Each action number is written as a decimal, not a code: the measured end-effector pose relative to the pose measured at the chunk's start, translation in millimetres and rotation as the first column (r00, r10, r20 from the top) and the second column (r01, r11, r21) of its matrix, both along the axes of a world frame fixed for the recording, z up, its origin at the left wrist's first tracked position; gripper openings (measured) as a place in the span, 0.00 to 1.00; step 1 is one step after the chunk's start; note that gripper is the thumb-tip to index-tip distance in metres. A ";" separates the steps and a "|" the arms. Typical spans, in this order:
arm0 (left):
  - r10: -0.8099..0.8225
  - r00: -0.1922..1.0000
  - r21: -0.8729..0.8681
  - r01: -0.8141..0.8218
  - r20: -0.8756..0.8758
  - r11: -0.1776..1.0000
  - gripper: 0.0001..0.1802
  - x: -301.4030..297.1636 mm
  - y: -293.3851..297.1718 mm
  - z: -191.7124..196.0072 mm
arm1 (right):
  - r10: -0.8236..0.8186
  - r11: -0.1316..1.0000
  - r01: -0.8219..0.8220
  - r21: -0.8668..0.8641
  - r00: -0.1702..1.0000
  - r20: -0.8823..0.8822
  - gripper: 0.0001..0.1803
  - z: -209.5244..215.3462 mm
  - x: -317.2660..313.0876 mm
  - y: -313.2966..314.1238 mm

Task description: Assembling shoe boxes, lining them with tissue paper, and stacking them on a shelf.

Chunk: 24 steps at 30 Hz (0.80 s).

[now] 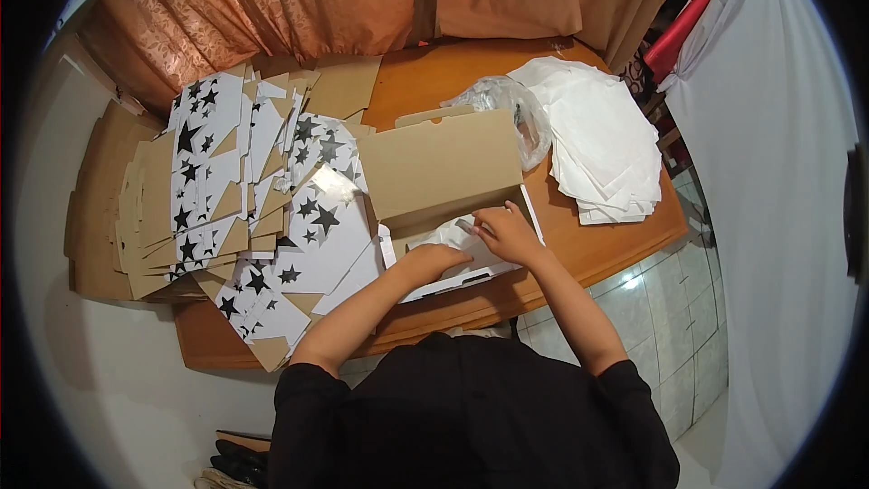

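Forearms enter from the lower frame; we see left hand point(437, 259) flat, fingers together, pinning white tissue point(450, 237) in the open cardboard box point(441, 172) at centre. Right hand point(505, 231), fingers curled together, tucks its edge. Beyond: star-printed flat boxes point(244, 181) left, white paper stack point(606, 145) upper right, ready within reach.

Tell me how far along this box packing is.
Done: one box is folded up, lid standing open. In hand: left hand and right hand press white paper into it. Left: the pile of flat star-printed blanks, the white sheet stack, and the lid unclosed.
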<state>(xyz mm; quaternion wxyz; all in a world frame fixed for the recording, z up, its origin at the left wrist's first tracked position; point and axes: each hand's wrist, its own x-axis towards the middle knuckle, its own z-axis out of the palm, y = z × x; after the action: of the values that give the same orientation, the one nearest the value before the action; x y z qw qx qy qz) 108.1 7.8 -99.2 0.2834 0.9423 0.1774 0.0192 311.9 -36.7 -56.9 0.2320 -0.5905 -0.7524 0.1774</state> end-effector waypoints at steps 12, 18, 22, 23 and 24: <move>0.142 0.951 -0.075 -0.126 0.276 0.989 0.16 4.5 5.1 8.7 | -0.046 0.990 0.089 -0.113 0.939 0.340 0.07 -41.5 0.7 2.9; 0.504 0.853 -0.095 -0.518 -0.136 0.850 0.25 -9.5 24.8 -18.9 | -0.007 0.988 0.051 -0.145 0.956 0.292 0.07 -31.3 8.3 6.0; 0.283 0.885 0.004 -0.303 -0.369 0.953 0.43 -1.5 23.6 20.1 | 0.009 0.977 0.032 -0.212 0.982 0.188 0.08 -36.1 23.3 6.7; 0.283 0.886 0.000 -0.305 -0.368 0.953 0.43 -1.2 22.7 21.2 | 0.011 0.976 0.031 -0.215 0.982 0.190 0.08 -37.4 25.1 7.6; 0.258 0.909 0.195 -0.203 -0.326 0.960 0.41 -1.9 21.6 24.5 | -0.004 0.972 0.036 -0.230 0.990 0.139 0.08 -36.8 25.4 8.9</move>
<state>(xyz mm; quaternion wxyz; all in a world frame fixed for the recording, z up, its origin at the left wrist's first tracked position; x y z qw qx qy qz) 106.2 29.4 -74.7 0.1683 0.9224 0.3328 -0.1005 337.3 -27.8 -93.7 0.1105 -0.6320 -0.7346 0.2206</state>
